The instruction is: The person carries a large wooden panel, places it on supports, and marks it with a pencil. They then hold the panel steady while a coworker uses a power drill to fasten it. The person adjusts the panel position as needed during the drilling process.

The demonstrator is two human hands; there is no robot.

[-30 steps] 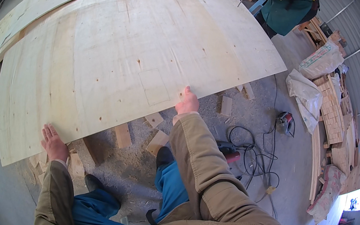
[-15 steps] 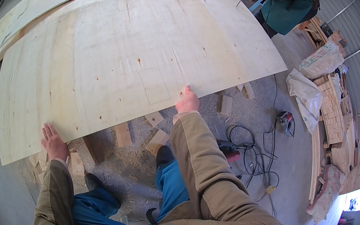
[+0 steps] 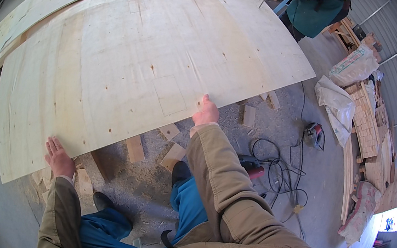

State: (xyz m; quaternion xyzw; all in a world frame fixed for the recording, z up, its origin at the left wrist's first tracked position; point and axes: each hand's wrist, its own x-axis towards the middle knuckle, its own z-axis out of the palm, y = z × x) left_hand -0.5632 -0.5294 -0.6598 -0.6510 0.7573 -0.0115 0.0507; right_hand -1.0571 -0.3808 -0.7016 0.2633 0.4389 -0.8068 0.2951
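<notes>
The plywood sheet (image 3: 131, 53) spreads out ahead of the person, with its long axis seeming to run left to right along the near edge, though the lens bends that line. Both hands meet this edge, so nearly all of the sheet lies beyond the grip; the left hand (image 3: 60, 157) is nearer the sheet's left corner, the right hand (image 3: 206, 112) farther along toward its right corner. The right hand looks clamped on the sheet, thumb on top, its fingers out of sight below. The left hand lays its fingers on the upper face; whether its thumb pinches from beneath, I cannot tell. A drawn rectangle (image 3: 169, 95) marks the sheet just left of the right hand. Wood blocks (image 3: 134, 149) lie on the floor below the near edge, some partly covered by it; whatever bears the sheet is hidden. Right of the sheet lie a coiled cable (image 3: 281, 165) and a red-and-black power tool (image 3: 315, 136). Past its far right corner, a co-worker (image 3: 310, 16) is cut off by the upper border, and what the gloved hands hold is unclear.
</notes>
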